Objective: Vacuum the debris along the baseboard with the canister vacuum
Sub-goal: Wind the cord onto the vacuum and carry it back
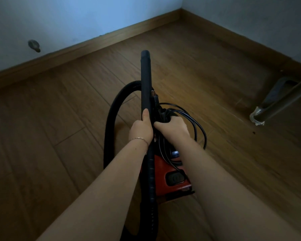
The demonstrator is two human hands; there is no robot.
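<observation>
Above the canister [174, 178], left hand [142, 129] grips the wand [145, 80]; right hand [174, 126] clutches the cord [196, 126].

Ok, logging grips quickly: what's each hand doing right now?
Left hand: gripping the black wand.
Right hand: curled round the bundled power cord above the red canister.
</observation>
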